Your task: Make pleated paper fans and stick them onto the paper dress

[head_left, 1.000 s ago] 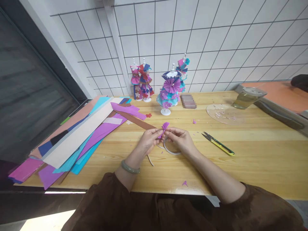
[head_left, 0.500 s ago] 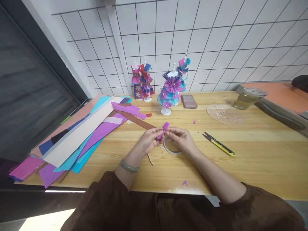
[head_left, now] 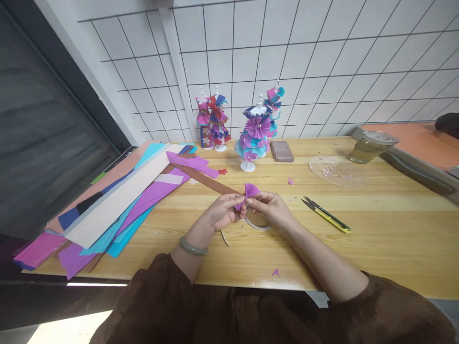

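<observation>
Between both hands is a purple pleated paper fan (head_left: 252, 190), pinched at its middle so the folds flare upward and a smaller part hangs below. My left hand (head_left: 225, 211) closes on it from the left, a bracelet (head_left: 193, 247) round that wrist. From the right, my right hand (head_left: 269, 206) pinches the same piece with thumb and forefinger. A white cord (head_left: 258, 226) curls on the table below the hands, and its end shows near the left hand. The brown paper strip (head_left: 210, 182) runs behind the left fingers.
Layered coloured paper strips (head_left: 118, 200) cover the table's left. Small dress stands in paper costumes, one blue and purple (head_left: 257, 129), line the wall. Thread snips (head_left: 325, 215) lie right of the hands. Beyond are a clear plate (head_left: 322, 177) of small bits and a lidded cup (head_left: 371, 147).
The purple pleats have spread from a narrow bunch into a wider fan leaning right. Both hands have shifted only slightly.
</observation>
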Available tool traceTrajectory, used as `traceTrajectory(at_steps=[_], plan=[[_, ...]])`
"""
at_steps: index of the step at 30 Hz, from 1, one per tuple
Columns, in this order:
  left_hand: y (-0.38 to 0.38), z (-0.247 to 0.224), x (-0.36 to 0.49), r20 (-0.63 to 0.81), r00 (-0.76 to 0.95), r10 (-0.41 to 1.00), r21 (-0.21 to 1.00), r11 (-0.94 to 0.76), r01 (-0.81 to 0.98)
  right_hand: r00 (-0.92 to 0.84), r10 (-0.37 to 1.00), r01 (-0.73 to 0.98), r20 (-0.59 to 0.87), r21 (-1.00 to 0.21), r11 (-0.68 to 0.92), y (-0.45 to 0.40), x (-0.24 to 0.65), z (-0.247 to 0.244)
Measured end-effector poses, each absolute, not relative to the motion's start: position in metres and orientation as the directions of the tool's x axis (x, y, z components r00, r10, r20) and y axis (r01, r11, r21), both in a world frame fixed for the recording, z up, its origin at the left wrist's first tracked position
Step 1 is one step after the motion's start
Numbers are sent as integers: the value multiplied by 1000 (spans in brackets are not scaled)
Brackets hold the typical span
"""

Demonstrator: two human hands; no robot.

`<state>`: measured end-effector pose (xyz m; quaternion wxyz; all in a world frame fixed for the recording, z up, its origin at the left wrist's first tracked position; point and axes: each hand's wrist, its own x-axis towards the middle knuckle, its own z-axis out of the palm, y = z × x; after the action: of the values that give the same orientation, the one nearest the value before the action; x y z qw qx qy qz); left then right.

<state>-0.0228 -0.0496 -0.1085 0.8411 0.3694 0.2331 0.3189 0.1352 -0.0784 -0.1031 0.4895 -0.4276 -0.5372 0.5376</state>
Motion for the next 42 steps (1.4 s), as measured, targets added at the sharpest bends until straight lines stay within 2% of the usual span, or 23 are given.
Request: traceTrajectory(at_steps=[11,19,26,33,39,42], plan=[[-51,-106,-26,-201,686,700,788,532,-312,-105,994,12,23,-1000,25,-79,139,-101],[-52,-105,-25,-205,689,695,803,522,-288,-142,990,-55,25,-998,17,-78,138,-102],[-53,-106,-25,-135,701,700,864,429,-262,-262,964,-147,36,-989,-3,-80,137,-101],[-55,-104,-25,-68,672,738,915,315,-254,-320,946,-158,44,-987,-7,-84,135,-97],[-54,-102,-25,-70,659,749,915,312,-257,-302,953,-149,8,-988,-39,-84,136,-96],[-52,-100,-24,-64,578,813,900,297,-318,-267,964,-153,-2,-987,-45,-83,137,-97]])
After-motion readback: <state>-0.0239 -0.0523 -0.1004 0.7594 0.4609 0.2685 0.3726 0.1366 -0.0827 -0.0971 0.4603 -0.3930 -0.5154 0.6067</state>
